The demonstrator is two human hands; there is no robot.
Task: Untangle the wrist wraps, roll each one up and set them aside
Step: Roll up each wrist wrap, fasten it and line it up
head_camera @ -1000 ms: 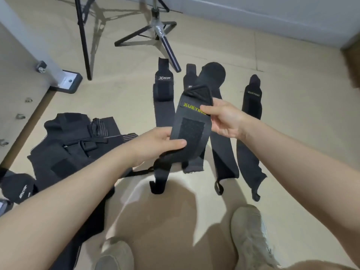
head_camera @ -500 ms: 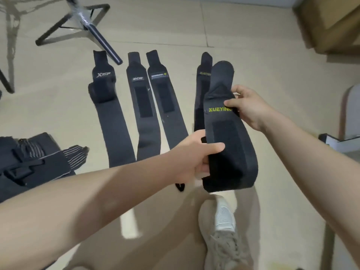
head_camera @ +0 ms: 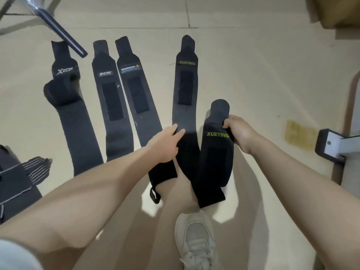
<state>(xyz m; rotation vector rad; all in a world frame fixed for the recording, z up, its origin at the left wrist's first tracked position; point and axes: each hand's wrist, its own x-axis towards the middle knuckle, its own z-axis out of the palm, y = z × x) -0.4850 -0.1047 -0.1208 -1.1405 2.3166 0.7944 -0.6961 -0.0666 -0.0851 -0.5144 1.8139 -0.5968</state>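
Several black wrist wraps lie stretched out side by side on the beige floor: an XTEP wrap [head_camera: 66, 106] at the left, an ANCYO wrap [head_camera: 112, 102], a third labelled wrap [head_camera: 136, 94], and a XUEYING wrap [head_camera: 185, 84]. My right hand [head_camera: 238, 133] grips the top of a second XUEYING wrap [head_camera: 214, 158] and holds it low beside the first. My left hand [head_camera: 167, 143] reaches out with straight fingers that touch the lower part of the flat XUEYING wrap.
A tripod leg [head_camera: 58, 28] slants in at the top left over the XTEP wrap. A heap of black and striped gear [head_camera: 21, 178] lies at the left edge. A table foot [head_camera: 335, 145] stands at the right, a cardboard box [head_camera: 335, 10] top right, my shoe [head_camera: 196, 238] below.
My left hand has let go of the held XUEYING wrap and moved onto the flat one. My right hand has lowered the held wrap toward the floor.
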